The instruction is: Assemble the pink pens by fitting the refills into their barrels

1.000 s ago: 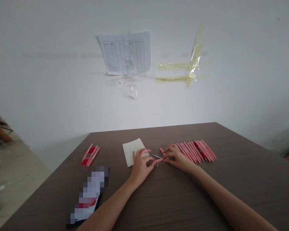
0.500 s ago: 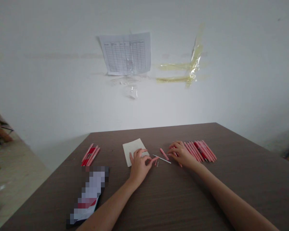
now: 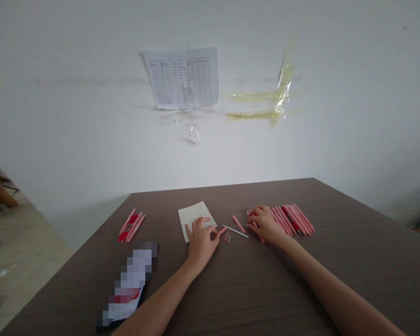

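My left hand (image 3: pixel 201 243) is at the near right edge of a cream paper pad (image 3: pixel 191 213), thumb and index finger pinched on a short pink pen part (image 3: pixel 222 231). Just right of it lie a small pink piece (image 3: pixel 226 237) and a small clear piece (image 3: pixel 229 238). A thin pale pen refill (image 3: pixel 235 231) rests between my hands, below a pink pen barrel (image 3: pixel 238 224). My right hand (image 3: pixel 262 224) is closed over the left end of a row of pink pens (image 3: pixel 283 219); a fine, thin bit shows at its fingertips, too small to name.
Several pink and red pens (image 3: pixel 131 226) lie together on the table's left. A blurred-out flat item with a dark edge (image 3: pixel 131 284) sits beside my left forearm. Behind the brown table (image 3: pixel 252 289) stands a wall with a taped printed sheet (image 3: pixel 184 77) and yellowish tape (image 3: pixel 255 115).
My left hand has drawn the pink part slightly left and down, away from the refill. The right hand's fingers have curled in a little near the pens.
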Demonstrator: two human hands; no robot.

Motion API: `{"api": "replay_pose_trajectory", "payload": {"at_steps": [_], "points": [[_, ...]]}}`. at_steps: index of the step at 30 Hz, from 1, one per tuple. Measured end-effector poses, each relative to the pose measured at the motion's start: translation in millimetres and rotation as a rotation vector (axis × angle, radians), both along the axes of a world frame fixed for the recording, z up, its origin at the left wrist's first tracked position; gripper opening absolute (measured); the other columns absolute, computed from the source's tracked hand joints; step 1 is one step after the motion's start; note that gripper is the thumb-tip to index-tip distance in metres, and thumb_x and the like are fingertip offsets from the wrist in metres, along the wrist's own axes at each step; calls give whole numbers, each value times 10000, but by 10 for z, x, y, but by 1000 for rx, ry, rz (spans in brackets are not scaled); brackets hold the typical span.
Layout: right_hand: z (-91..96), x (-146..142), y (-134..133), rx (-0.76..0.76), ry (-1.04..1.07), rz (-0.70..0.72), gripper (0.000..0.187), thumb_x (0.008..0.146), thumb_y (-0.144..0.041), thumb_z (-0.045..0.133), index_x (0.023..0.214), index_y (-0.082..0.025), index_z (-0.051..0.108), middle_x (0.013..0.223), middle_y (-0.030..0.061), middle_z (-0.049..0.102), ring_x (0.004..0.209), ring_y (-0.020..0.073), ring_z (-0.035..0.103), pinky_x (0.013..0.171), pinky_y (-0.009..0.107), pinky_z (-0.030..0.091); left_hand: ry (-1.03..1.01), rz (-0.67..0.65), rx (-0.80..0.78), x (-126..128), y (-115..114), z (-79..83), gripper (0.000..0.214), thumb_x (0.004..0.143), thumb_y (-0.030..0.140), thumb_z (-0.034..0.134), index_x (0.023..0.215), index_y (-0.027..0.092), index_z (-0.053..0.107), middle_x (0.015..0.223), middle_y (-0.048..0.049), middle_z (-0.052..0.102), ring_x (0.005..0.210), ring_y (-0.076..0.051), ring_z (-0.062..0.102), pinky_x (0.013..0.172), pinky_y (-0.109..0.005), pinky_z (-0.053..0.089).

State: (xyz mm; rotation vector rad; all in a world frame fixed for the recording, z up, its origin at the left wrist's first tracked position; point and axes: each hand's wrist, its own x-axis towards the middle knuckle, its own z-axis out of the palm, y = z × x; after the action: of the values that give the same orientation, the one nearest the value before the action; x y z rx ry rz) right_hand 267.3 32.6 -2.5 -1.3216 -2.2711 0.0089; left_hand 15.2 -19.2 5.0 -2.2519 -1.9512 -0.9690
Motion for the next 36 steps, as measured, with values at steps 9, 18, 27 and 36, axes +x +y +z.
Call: {"api": "replay_pose_trajectory", "payload": {"at_steps": [9,18,27,36], "points": [[36,-48,-42,-64,-16,-20,130,845,-237,628,831,-229,756,1080,87,614,1164,275,401,1032,422,340,-4,-6,12,-5,-10,-11,87,782,287,698,715,240,727,1245,-68,611,1260,-311,450,1093,-690,173],[-17,-14,3,-60,-13,-4,132,850,-261,622,836,-231,750,1078,87,613,1167,270,407,1028,418,335,-12,-8,33,-1,0,-16,107,787,312,697,715,240,729,1233,-77,612,1247,-319,465,1086,-703,177],[-7,16,16,-13,-3,14,155,876,-276,593,884,-237,743,1079,85,625,1149,269,424,1017,415,355,1,-21,72,-25,10,-36,123,820,350,661,774,252,720,1230,-64,615,1246,-305,468,1098,-676,197],[-12,239,119,-12,-137,-199,335,945,-293,442,1183,-265,677,1219,102,635,1159,293,477,989,440,343,116,158,-51,-135,61,-14,344,925,274,454,1247,244,569,1366,-114,559,1338,-314,387,1072,-714,221]]}}
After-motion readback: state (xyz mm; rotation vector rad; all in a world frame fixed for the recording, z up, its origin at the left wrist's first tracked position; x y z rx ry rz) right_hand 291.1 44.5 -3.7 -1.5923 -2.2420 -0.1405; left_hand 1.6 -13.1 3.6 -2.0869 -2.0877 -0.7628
